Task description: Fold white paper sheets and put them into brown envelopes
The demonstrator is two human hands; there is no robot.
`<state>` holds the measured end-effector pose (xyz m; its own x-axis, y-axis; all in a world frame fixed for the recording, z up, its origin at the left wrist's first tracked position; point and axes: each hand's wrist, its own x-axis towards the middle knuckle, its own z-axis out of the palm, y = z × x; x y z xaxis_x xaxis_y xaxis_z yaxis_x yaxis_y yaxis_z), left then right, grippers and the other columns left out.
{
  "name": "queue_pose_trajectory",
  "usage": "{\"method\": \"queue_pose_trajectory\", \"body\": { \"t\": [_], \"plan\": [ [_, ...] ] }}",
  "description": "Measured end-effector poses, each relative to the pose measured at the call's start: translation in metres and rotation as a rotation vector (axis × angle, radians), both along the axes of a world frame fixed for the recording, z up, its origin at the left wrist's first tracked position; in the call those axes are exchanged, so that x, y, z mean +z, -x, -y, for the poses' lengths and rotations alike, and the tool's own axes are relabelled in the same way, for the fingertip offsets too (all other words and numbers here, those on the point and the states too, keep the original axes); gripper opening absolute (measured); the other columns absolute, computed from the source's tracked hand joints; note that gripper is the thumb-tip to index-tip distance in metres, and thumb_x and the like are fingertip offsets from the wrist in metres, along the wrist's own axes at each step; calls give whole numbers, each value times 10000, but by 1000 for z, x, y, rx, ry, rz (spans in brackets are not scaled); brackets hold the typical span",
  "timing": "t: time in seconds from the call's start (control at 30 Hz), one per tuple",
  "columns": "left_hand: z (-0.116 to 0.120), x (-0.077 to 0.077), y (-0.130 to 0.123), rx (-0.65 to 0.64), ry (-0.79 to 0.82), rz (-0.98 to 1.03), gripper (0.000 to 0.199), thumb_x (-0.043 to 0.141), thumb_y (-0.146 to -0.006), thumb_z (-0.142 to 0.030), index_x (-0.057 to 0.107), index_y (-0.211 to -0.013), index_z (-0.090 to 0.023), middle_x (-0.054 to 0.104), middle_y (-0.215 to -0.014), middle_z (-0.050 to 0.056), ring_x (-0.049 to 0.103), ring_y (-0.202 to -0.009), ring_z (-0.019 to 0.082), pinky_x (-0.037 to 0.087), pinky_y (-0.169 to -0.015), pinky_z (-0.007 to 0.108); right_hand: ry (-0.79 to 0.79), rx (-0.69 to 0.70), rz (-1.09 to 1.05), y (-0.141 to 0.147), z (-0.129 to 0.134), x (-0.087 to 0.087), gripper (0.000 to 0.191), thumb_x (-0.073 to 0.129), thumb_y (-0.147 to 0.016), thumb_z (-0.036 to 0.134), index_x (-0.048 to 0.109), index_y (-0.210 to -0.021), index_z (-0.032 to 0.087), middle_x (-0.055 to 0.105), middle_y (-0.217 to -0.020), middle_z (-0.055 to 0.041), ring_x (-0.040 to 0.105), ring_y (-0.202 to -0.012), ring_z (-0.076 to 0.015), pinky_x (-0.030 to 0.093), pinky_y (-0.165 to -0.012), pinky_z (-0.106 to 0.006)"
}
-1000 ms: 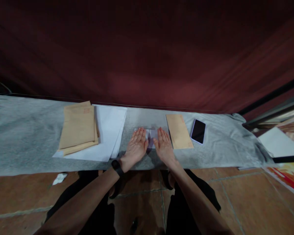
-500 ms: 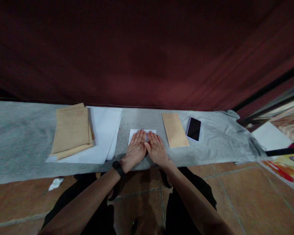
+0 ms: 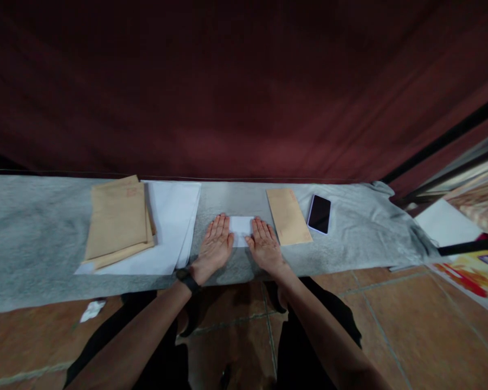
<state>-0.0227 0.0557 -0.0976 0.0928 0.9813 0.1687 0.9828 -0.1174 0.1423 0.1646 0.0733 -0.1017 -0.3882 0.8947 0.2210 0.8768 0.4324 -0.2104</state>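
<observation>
Grey, cloth-covered counter point(image 3: 361, 238) stretches across my feed, and I take the small white paper point(image 3: 241, 232) lying flat on it as the centre of my clock, with twelve pointing away from the wearer. The left hand point(image 3: 216, 242) rests palm down at nine o'clock, and the right hand point(image 3: 265, 245) at three. I see them apart from each other, fingers straight and side by side, gripping nothing; each one touches its own end of the paper, whose middle shows white between them. How hard they press, I cannot tell. A black band point(image 3: 188, 280) circles the left wrist.

Just beyond the right fingertips, between two and three o'clock, I have a single brown envelope point(image 3: 289, 216) lying slightly askew. Farther out that way, a phone point(image 3: 319, 214) in a pale purple case lies dark screen up. Toward nine o'clock, large white sheets point(image 3: 174, 216) overlap, with a stack of brown envelopes point(image 3: 117, 222) lying partly on top of them. Dark red fabric point(image 3: 244, 108) fills my twelve o'clock. Down at eight, I spot a crumpled white scrap point(image 3: 92, 310) on the tiled floor point(image 3: 390, 319).
</observation>
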Motion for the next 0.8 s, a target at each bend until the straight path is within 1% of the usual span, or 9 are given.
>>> {"method": "queue_pose_trajectory", "body": {
  "t": [0.23, 0.4, 0.57, 0.7, 0.77, 0.8],
  "plan": [
    [2, 0, 11, 32, -7, 7, 608, 271, -1011, -304, 324, -1526, 14, 291, -1619, 198, 220, -1528, 272, 202, -1256, 440, -6, -20, -9, -4, 0, 0, 616, 308, -1064, 426, 305, -1562, 64, 329, -1609, -161, 323, -1491, -283, 289, -1212, -458],
    [3, -5, 17, 47, -34, 20, 614, 312, -993, -292, 317, -1528, 11, 275, -1625, 201, 204, -1532, 275, 213, -1252, 449, -14, -23, -25, -5, 0, -3, 612, 315, -1062, 410, 286, -1569, 67, 340, -1603, -170, 335, -1484, -294, 301, -1204, -482],
    [3, -8, 20, 69, -47, 18, 608, 298, -990, -279, 332, -1512, 29, 306, -1605, 229, 242, -1519, 302, 243, -1239, 480, -24, -30, -53, -7, 0, -5, 596, 319, -1063, 387, 280, -1573, 82, 352, -1599, -172, 349, -1476, -295, 319, -1192, -496],
    [4, -2, 19, 74, -85, 35, 606, 299, -987, -272, 325, -1510, 33, 310, -1600, 240, 234, -1520, 311, 247, -1237, 499, -9, -56, -68, -4, 3, 1, 598, 320, -1063, 381, 279, -1571, 68, 323, -1610, -177, 325, -1489, -291, 301, -1205, -494],
    [7, 3, 14, 27, -116, 60, 605, 298, -989, -265, 296, -1530, 4, 301, -1613, 215, 210, -1529, 292, 243, -1242, 501, -3, -25, -79, -1, 6, 6, 593, 310, -1064, 370, 259, -1579, 82, 305, -1621, -159, 304, -1501, -274, 280, -1221, -484],
    [10, 5, 11, -23, -122, 72, 601, 295, -989, -256, 284, -1541, -18, 301, -1619, 194, 203, -1532, 275, 243, -1246, 493, 3, 17, -84, 2, 8, 8, 587, 305, -1065, 365, 252, -1583, 95, 302, -1625, -143, 294, -1506, -259, 270, -1229, -474]
  ]
}}
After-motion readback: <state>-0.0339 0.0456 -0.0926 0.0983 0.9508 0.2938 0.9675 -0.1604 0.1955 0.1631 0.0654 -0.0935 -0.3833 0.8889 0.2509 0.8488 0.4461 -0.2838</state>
